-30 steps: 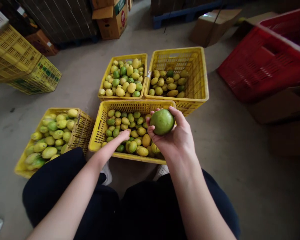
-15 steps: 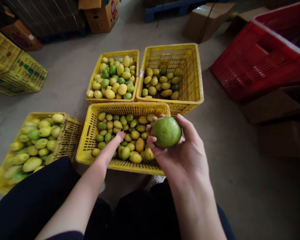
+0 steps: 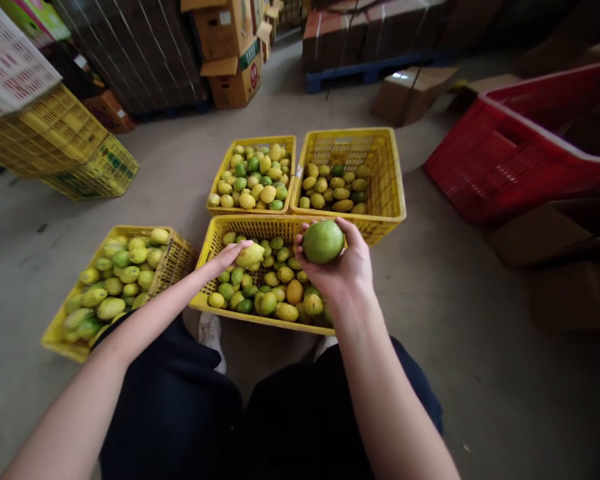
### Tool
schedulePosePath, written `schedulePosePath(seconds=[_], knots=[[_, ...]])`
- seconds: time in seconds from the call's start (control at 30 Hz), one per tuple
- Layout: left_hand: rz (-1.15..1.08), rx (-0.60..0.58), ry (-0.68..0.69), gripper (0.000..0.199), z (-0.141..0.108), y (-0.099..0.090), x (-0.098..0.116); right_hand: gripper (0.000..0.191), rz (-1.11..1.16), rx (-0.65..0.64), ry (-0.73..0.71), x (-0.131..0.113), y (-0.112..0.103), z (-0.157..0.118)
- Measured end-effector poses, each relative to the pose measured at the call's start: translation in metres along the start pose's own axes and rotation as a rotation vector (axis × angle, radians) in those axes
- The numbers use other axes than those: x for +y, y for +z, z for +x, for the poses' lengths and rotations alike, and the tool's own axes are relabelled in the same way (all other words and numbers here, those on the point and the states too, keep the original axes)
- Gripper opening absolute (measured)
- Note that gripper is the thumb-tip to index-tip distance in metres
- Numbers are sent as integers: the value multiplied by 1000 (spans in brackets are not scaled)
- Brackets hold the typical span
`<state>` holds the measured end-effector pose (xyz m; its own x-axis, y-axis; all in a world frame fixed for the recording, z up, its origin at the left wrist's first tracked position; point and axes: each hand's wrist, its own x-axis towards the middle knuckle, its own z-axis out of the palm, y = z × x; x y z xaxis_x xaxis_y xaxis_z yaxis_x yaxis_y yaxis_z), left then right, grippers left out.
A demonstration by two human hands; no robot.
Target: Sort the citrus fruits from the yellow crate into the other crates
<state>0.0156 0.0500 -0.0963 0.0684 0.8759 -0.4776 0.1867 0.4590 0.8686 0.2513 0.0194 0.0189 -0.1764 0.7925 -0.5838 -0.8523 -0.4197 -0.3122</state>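
My left hand (image 3: 230, 255) grips a yellow-green lemon (image 3: 251, 255) above the near yellow crate (image 3: 203, 297). In my right hand (image 3: 343, 267) rests a large, round green lemon (image 3: 323, 242), with the fingers curled round its sides and the palm facing up. It is held over the right part of the same crate. Below both hands lie many loose lemons (image 3: 295, 291), yellow and green, partly covered by the hands. The right end of the crate is hidden behind my right hand and forearm.
Behind stand a fuller lemon crate (image 3: 293, 160) and a deeper, partly filled crate (image 3: 397, 180). Another full lemon crate (image 3: 180, 263) is at the left. A large red crate (image 3: 480, 160) and cardboard boxes (image 3: 413, 93) stand to the right. Stacked crates (image 3: 55, 127) rise at far left.
My left hand has come up out of the near crate with a yellow-green lemon. My right hand still holds the green one. The view has tilted up, showing more of the floor behind.
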Motion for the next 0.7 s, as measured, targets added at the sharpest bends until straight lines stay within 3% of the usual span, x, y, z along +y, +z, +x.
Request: schedulePosePath(seconds=[0.13,0.23,0.43,0.57,0.7], knots=[[-541,-88,-17,46,-67,2,42,18,-101,-3,41,16,6,0],[-748,-96,-22,43,-93,9,50,22,-196,-57,44,29,8,-4],[-1009,-157,69,40,-93,22,50,26,-345,-139,54,46,4,-12],[-1048,-206,68,32,-92,18,58,20,-421,-137,14,50,-1,-6],[-979,-122,147,32,-84,13,60,16,-464,-75,-20,54,1,0]])
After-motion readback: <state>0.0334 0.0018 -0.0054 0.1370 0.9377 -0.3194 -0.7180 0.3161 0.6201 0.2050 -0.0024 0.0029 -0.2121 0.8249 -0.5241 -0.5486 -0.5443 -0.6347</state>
